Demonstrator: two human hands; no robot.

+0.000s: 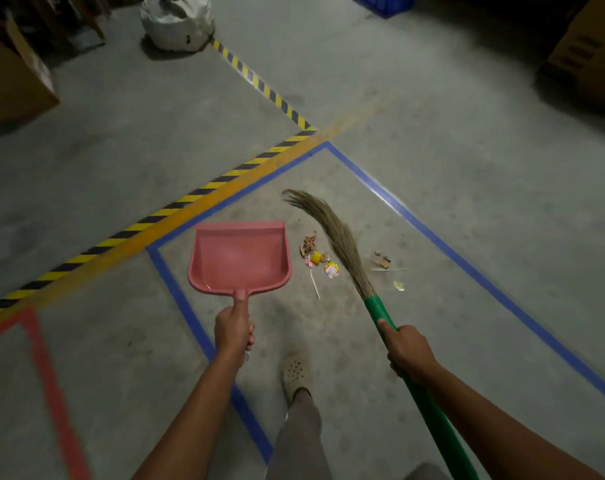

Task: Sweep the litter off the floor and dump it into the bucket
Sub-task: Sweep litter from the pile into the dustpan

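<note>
My left hand grips the handle of a pink dustpan, thumb along the top, with the pan's mouth facing away from me. My right hand holds the green handle of a grass broom, whose bristles curve up and left over the floor. A small heap of litter lies between pan and bristles: dry leaves, a yellow scrap, wrappers and a white stick. More scraps and a pale bit lie right of the bristles. No bucket is in view.
The litter lies inside a blue-taped area on grey concrete. A yellow-black hazard stripe runs diagonally, red tape at left. A white sack stands far back, cardboard boxes at left and right. My foot is below the litter.
</note>
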